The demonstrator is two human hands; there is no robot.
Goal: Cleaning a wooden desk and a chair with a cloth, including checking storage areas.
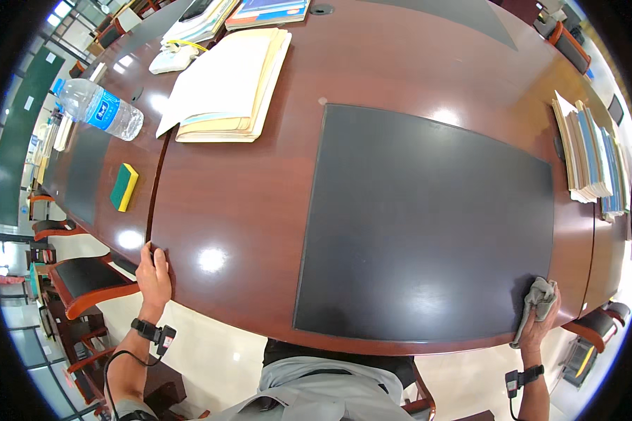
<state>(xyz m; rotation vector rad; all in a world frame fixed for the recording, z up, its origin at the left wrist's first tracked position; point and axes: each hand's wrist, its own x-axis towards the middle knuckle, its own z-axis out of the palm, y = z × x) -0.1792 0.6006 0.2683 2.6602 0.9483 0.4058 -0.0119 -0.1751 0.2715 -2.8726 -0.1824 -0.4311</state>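
Note:
A crumpled grey cloth (539,300) is in my right hand (541,324), at the near right corner of the black desk mat (428,224). The fingers are closed round the cloth, which partly covers them. On the left, my left hand (154,277) rests at the near edge of the brown wooden table (232,196), beside the seam between two table sections. Its thumb and fingers are a little apart, and I see nothing held in them. Farther up from that hand, a yellow and green sponge (124,187) lies on the left section.
A water bottle (100,109) lies on its side at the far left. Beyond the mat are a stack of cream folders (232,84), a white cloth-like bundle (173,59) and books (267,10). Upright files (586,151) stand at right. Chairs (88,281) line the left side.

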